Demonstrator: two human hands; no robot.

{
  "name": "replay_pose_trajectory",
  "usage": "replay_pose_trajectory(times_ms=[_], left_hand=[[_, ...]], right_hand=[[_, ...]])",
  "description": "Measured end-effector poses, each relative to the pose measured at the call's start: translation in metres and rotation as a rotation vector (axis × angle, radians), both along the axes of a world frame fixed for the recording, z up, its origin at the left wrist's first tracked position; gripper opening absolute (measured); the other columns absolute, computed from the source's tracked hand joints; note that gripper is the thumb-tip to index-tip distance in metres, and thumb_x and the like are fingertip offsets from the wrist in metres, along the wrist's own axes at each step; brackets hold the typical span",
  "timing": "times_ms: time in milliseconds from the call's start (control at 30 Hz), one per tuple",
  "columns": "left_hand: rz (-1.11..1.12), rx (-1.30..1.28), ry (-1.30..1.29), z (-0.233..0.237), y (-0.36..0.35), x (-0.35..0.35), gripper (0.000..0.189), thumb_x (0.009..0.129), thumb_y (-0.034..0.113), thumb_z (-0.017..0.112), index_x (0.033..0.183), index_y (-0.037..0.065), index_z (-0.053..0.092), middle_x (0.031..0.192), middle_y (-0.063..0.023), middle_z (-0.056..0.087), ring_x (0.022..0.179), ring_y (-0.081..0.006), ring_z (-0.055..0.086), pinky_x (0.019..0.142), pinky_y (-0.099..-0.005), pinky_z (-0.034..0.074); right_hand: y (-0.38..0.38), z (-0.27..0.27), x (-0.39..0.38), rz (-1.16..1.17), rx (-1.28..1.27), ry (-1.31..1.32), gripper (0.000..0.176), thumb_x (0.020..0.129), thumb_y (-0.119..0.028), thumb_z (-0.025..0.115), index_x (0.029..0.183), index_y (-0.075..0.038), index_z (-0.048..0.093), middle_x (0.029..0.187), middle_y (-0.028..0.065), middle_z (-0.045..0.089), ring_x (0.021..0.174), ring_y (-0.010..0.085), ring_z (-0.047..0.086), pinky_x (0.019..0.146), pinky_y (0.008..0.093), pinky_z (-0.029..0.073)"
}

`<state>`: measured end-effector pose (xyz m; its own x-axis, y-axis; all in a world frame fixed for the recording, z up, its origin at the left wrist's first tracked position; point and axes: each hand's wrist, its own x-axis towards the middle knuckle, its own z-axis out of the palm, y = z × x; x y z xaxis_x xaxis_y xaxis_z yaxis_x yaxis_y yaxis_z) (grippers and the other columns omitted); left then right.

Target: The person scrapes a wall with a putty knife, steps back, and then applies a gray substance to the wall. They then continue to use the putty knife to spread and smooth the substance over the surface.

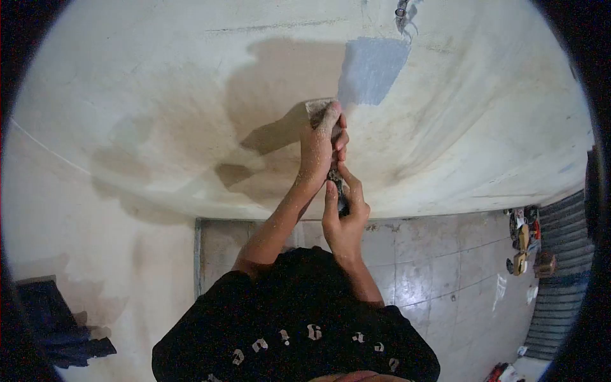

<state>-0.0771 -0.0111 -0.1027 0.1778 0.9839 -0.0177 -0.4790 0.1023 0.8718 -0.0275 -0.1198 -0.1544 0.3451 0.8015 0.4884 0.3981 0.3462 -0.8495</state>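
My left hand (323, 137), dusted with pale powder, is wrapped round a flat grey-white block (315, 109) in front of the wall (280, 83). Just below it, my right hand (345, 223) holds a dark tool handle (337, 181) between thumb and fingers. The tool's upper part is hidden by my left hand, so I cannot tell whether it meets the block. A grey-blue patch (374, 70) shows on the wall, up and to the right of my hands.
A twisted wire (401, 16) hangs at the top. Grey floor tiles (439, 264) lie below the wall. Assorted items (523, 239) and a corrugated panel (560, 267) are at right, dark cloth (57, 325) at lower left.
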Motion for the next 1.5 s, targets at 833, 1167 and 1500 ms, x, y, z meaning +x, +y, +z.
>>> replay_pose_trajectory(times_ms=[833,1167,1500], left_hand=[[0.03,0.013,-0.019,0.012,-0.001,0.002,0.037,0.093,0.038,0.058,0.073,0.009,0.052,0.047,0.0009,0.042,0.035,-0.0101,0.041,0.034,-0.0242,0.033],[0.01,0.018,-0.015,0.01,-0.005,0.001,0.036,0.093,0.039,0.058,0.073,0.01,0.052,0.048,0.0012,0.043,0.035,-0.01,0.041,0.035,-0.024,0.032],[0.011,0.056,-0.044,0.021,0.0,0.002,0.033,0.094,0.036,0.056,0.076,0.009,0.053,0.049,0.0007,0.043,0.035,-0.0109,0.04,0.035,-0.0244,0.032]], right_hand=[[-0.008,0.032,0.002,0.015,-0.159,0.091,0.032,0.092,-0.005,0.058,0.123,0.001,0.055,0.102,0.0218,0.068,0.092,0.0201,0.068,0.078,0.0317,0.052],[-0.002,0.019,0.003,0.025,0.036,0.008,0.031,0.094,-0.006,0.055,0.124,0.003,0.053,0.099,0.0185,0.068,0.077,0.014,0.059,0.067,0.0283,0.048],[0.006,0.022,0.008,0.008,0.063,-0.063,0.031,0.096,-0.009,0.056,0.124,0.003,0.053,0.078,0.0086,0.064,0.063,0.0051,0.046,0.055,0.0211,0.036]])
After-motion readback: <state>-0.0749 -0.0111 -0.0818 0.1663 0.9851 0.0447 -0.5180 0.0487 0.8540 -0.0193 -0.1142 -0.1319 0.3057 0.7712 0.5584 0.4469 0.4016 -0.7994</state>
